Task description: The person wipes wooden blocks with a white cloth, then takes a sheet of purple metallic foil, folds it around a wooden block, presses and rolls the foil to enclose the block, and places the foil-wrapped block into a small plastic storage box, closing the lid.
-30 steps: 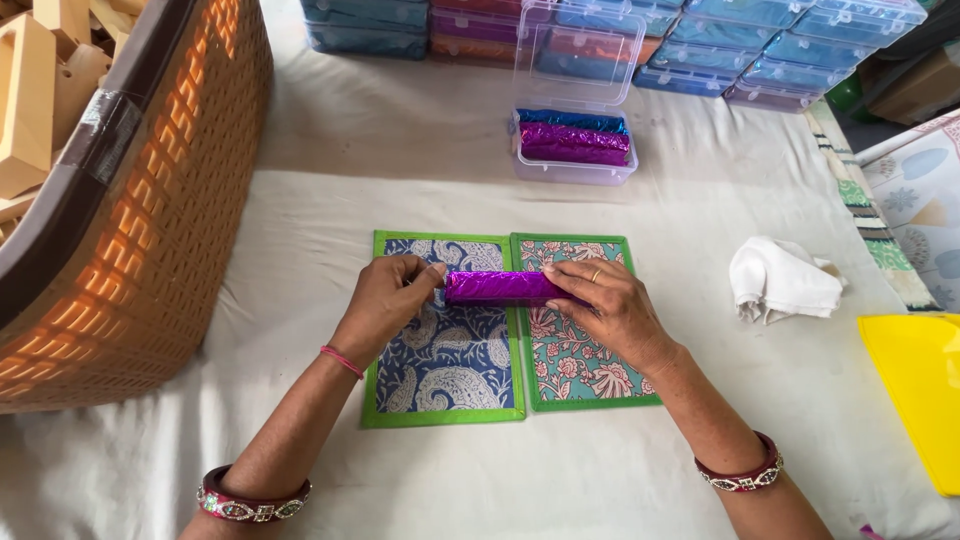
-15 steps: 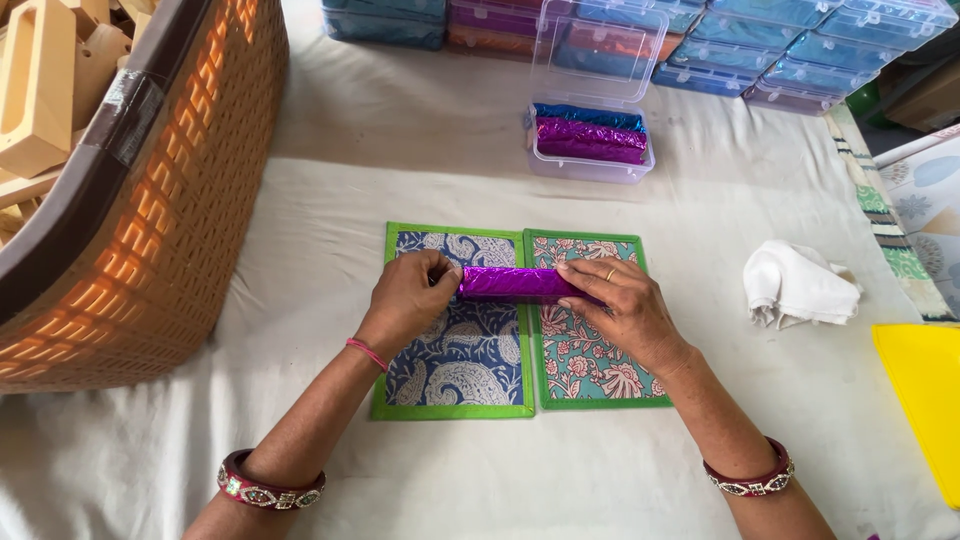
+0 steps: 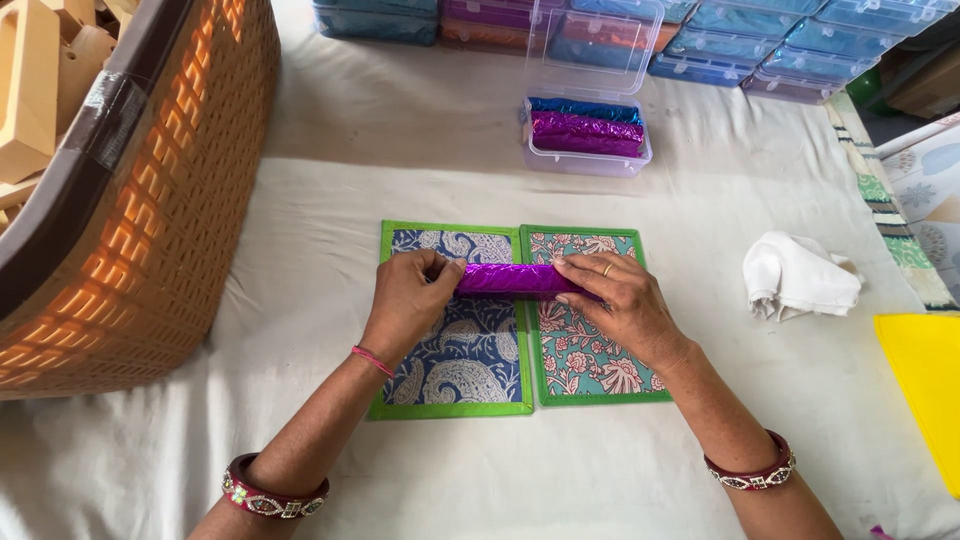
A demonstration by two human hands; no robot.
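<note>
Nearby, an orange basket (image 3: 130,200) flanks both hands, left hand (image 3: 408,300) and right hand (image 3: 612,300), fingers grasping a purple foil roll (image 3: 510,280) over green-edged patterned boards (image 3: 455,340); behind it sits a clear box (image 3: 588,135).

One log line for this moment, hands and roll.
left hand: grips purple foil roll end | right hand: grips other end | roll: over two patterned panels

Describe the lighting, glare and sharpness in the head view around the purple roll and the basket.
Head view: soft, even daylight with faint shadows under the left hand and right hand; bright glints on the shiny purple roll; the orange basket glows where light passes through its weave; the centre is sharp, with slight wide-angle bending at the edges and reflections on the clear box lid.
</note>
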